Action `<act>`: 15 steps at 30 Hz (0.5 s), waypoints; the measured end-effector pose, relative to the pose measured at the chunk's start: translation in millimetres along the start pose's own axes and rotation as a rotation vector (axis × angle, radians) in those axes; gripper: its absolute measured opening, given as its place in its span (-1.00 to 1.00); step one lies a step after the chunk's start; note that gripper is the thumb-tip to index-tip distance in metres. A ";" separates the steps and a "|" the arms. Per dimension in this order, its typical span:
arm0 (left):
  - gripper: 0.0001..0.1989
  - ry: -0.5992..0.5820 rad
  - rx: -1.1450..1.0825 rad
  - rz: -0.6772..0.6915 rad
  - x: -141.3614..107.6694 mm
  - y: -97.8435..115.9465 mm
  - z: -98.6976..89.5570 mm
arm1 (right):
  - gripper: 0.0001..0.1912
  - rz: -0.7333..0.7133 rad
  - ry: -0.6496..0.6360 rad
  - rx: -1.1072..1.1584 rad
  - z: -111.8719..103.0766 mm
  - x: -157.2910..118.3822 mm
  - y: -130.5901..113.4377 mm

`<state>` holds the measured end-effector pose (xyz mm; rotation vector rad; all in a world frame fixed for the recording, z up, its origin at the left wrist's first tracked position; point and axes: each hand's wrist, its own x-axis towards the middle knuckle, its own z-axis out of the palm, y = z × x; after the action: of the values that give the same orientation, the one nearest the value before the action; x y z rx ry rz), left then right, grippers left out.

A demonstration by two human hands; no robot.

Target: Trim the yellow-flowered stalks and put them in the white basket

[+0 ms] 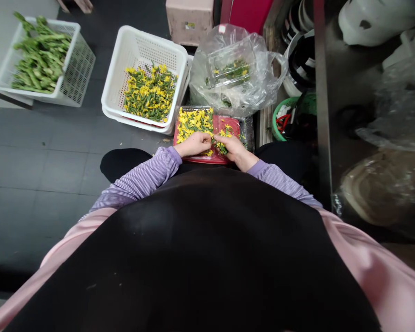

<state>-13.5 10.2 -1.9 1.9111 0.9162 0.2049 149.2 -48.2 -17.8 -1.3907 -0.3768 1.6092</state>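
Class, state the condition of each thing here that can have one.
Left hand: curled, over the flowers
Right hand: at the flowers, grip unclear
White flower basket: open, partly filled
White stalk basket: open, heaped
Plastic bag: crumpled
Green basket: open, holding items
Red tray: partly covered

Apron: black and smooth, with a dull sheen and a few small pale specks; it spans the torso. Upper sleeves: plain pink, loose, softly creased. Forearm sleeves: finely striped in purple and white, each ending in a plain lilac cuff. Left hand and right hand: bare. Trousers: black over the knees.
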 end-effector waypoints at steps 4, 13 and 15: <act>-0.85 -0.158 -0.003 -0.020 6.1 -6.0 -3.8 | -0.86 0.092 -0.013 -0.020 -5.2 4.7 6.8; -0.71 -0.182 0.677 -0.076 6.0 -10.6 2.9 | -0.74 0.161 0.022 0.102 -23.3 6.9 -7.4; -0.70 -0.198 0.811 -0.026 5.4 -10.4 7.7 | -0.74 0.173 -0.005 0.116 -26.7 4.6 -12.1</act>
<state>-11.1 11.0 -15.7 2.5895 0.9664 -0.4337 178.8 -47.3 -19.9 -1.3617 -0.1661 1.7462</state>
